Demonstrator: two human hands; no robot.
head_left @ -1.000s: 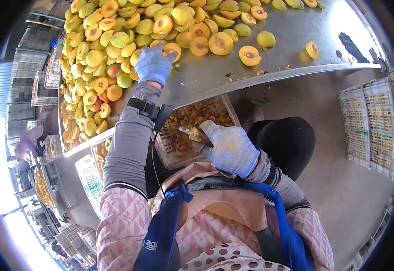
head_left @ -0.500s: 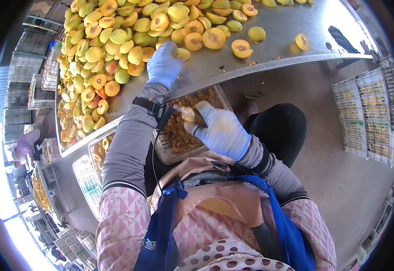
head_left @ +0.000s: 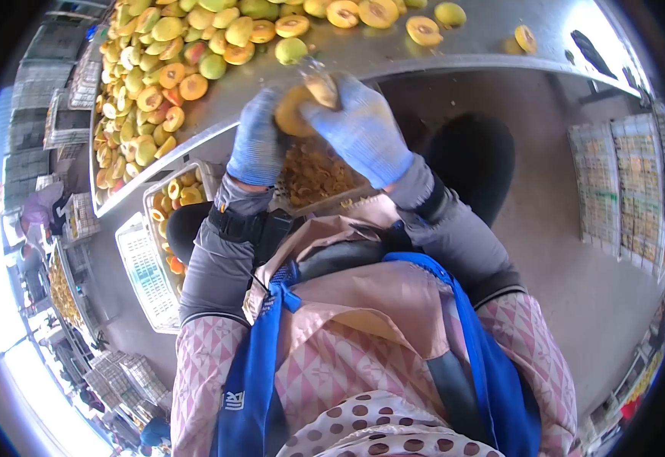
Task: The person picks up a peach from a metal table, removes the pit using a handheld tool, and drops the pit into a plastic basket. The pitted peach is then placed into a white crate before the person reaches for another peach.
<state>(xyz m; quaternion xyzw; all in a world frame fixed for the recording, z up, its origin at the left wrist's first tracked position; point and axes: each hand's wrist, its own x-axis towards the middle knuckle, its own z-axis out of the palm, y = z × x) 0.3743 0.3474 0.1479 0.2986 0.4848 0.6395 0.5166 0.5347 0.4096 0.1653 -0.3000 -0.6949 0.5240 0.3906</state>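
My left hand (head_left: 257, 137), in a blue knit glove, closes on the near side of a yellow peach half (head_left: 293, 113), held above the front edge of the table. My right hand (head_left: 363, 126), gloved alike, grips a small pitting tool (head_left: 321, 87) with a pale handle and a thin metal tip, both blurred. The right fingers come up against the peach half, and the exact contact is hidden. Below the hands, a crate (head_left: 323, 204) holds brownish pits and scraps. Many whole-looking and halved peaches (head_left: 166, 76) are heaped on the metal table (head_left: 286, 80).
Beside my left leg stands a white crate (head_left: 149, 199) with peach halves. A dark glove (head_left: 590, 49) lies at the table's right end. Stacked crates (head_left: 622, 186) stand to the right, others (head_left: 39, 114) at far left. Another person (head_left: 40, 209) is at the left.
My left hand has drawn back from the heap towards me with a peach half. My right hand has risen with the tool to meet it, and the view has shifted slightly.
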